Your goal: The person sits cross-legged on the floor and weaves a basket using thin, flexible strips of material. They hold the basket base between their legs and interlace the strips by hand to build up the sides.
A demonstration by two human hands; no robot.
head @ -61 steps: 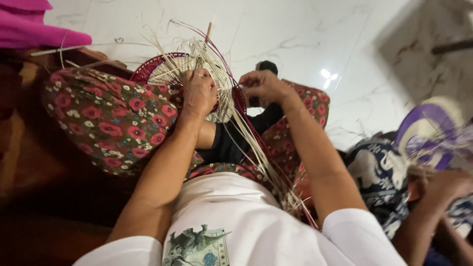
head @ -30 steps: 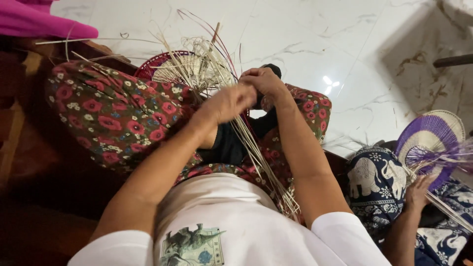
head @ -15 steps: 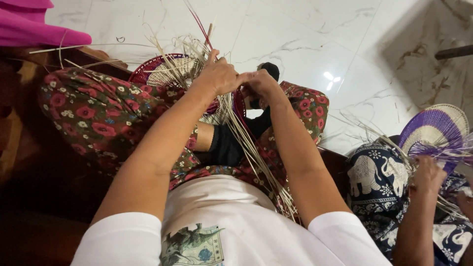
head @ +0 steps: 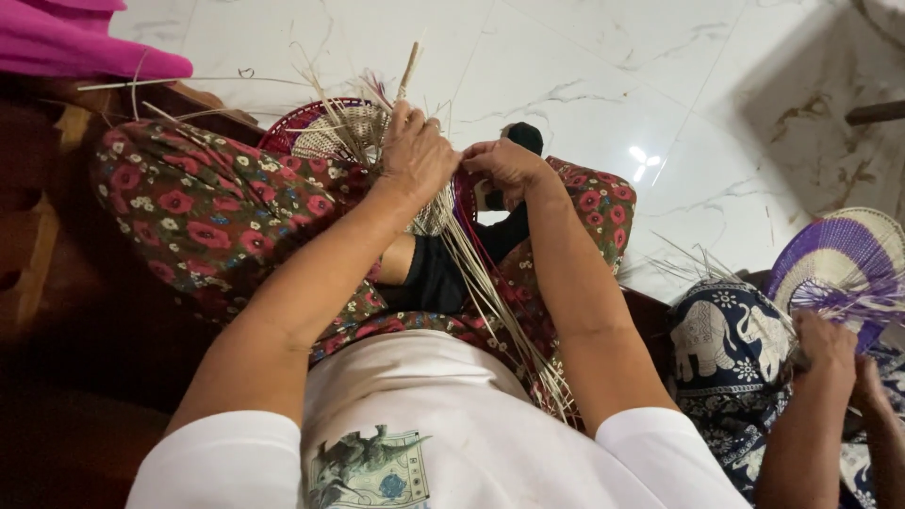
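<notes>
Head view, looking down over a white shirt with a printed picture patch (head: 363, 467) low on the chest, taken here as the landmark. Far up and left of that patch lies a bright pink cloth (head: 66, 42) at the frame's corner, with a dark wooden seat (head: 57, 311) below it. Up and left of the patch, the person's lap is covered by a dark floral skirt with red flowers (head: 203, 212). Above the patch, resting on the lap, sits a half-woven fan (head: 330, 132) with a pale centre and a red rim, loose pale straw strips (head: 490, 292) trailing from it down toward the shirt's right side.

The left hand (head: 419, 155) lies straight above the patch, on the fan's right edge; its grip is closed over a bunch of the strips, one stiff strip poking up past the fingers. The right hand (head: 504, 168) is just right of it, almost touching, fingers pinched tight on thin strips; a few red ones run down from there. A black object (head: 523, 137) shows just beyond the right hand on the white marble floor (head: 660, 85).

Far right of the patch, another person's hand (head: 825, 344) is at work over a dark blue cloth with an elephant print (head: 731, 344), by a purple and pale woven fan (head: 844, 259).
</notes>
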